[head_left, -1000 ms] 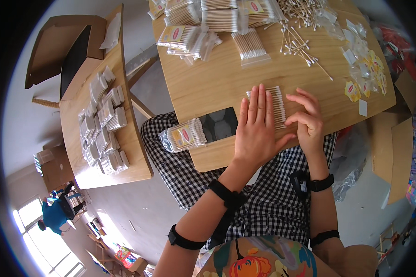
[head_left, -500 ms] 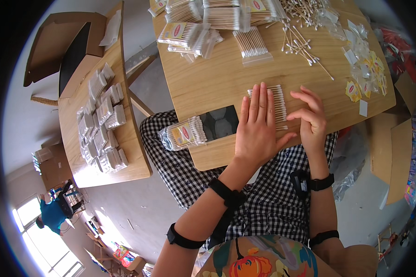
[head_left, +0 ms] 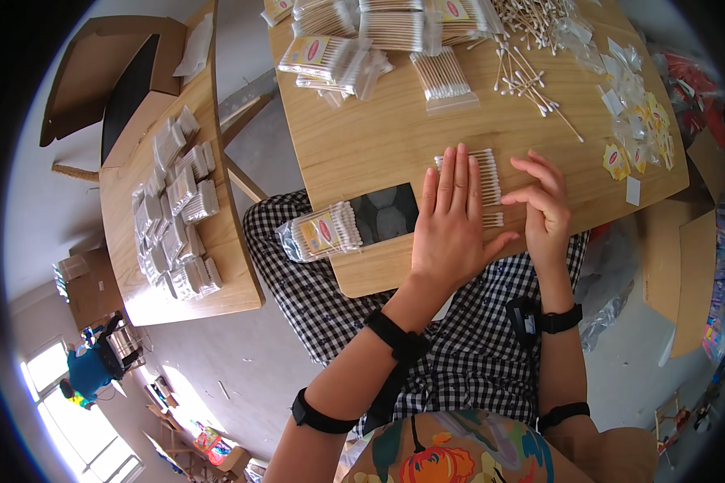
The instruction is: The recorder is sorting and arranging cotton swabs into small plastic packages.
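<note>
My left hand [head_left: 449, 217] lies flat, fingers stretched out together, over a row of wooden-stick cotton swabs [head_left: 489, 181] on the table. Its palm and fingers hide the left part of the row. Just right of the swabs' white tips is my right hand [head_left: 546, 205], fingers bent and apart, with nothing visible in it. One fingertip comes close to the swab ends; whether it touches them I cannot tell. Left of my left hand, a dark flat rectangle [head_left: 384, 213] lies near the table edge, beside a clear bag of cotton swabs [head_left: 322, 232] with a yellow label.
Filled swab bags [head_left: 330, 58] are stacked at the far left of the table [head_left: 362, 145]. A loose swab heap [head_left: 532, 20] lies farther right, with small empty bags and yellow labels [head_left: 616, 161] at the right edge. More packed bags [head_left: 177, 209] cover a side table.
My hands keep almost the same pose. The lowest swab in the row now sits slightly closer to the others. In the background, a person in blue has bent over a little.
</note>
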A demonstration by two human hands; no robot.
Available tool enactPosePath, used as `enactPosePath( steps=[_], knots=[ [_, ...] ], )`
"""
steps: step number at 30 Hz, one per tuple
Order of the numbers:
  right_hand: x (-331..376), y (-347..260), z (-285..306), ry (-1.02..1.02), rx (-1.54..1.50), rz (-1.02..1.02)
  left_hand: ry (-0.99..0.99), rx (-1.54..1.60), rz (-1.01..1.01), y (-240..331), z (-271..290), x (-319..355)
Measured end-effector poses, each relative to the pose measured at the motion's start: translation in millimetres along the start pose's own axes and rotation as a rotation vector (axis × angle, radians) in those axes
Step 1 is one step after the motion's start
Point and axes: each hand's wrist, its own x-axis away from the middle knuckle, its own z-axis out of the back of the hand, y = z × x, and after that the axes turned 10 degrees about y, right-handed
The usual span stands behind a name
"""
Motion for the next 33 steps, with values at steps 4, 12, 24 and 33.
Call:
enactPosePath(
  steps=[4, 12, 24, 33],
  knots=[
    [0.2, -0.1, -0.3, -0.022, 0.031, 0.013, 0.001, 0.002, 0.0, -0.5, -0.6, 0.2],
    [-1.3, -3.3, -0.6, 0.0, 0.02, -0.017, 0.0, 0.001, 0.001, 0.0, -0.4, -0.3],
    [-1.7, -1.3, -1.2, -0.031, 0.04, 0.018, 0.008, -0.017, -0.005, -0.1, -1.1, 0.0],
    [-2.0, -3.6, -3.4, -0.038, 0.079, 0.001, 0.018, -0.022, -0.007, -0.7, -1.9, 0.5]
  ],
)
